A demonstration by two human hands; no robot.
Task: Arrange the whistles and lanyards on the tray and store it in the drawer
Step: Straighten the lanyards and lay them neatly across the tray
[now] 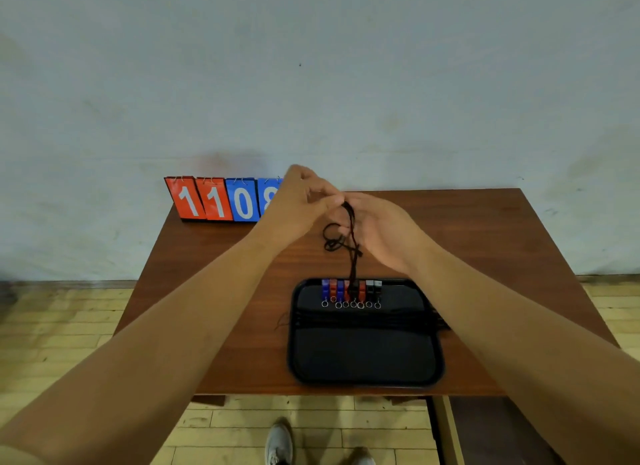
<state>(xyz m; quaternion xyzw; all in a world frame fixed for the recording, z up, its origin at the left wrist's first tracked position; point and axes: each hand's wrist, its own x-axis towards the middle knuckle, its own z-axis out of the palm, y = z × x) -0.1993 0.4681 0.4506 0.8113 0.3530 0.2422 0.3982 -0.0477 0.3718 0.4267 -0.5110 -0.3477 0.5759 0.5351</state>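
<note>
A black tray (363,357) lies on the brown table (485,256) near its front edge. Along the tray's far end stands a row of several whistles (349,289), blue, red and black, each with a small metal ring. Several black lanyards (367,317) stretch across the tray's middle. My left hand (301,201) and my right hand (381,229) meet above the table behind the tray. Both pinch a black lanyard (351,243) that hangs in loops down toward the whistle row.
A flip scoreboard (221,199) with red and blue number cards stands at the table's far left edge against the wall. Below the table's front right an open drawer (485,430) shows. My shoes (278,444) are on the tiled floor.
</note>
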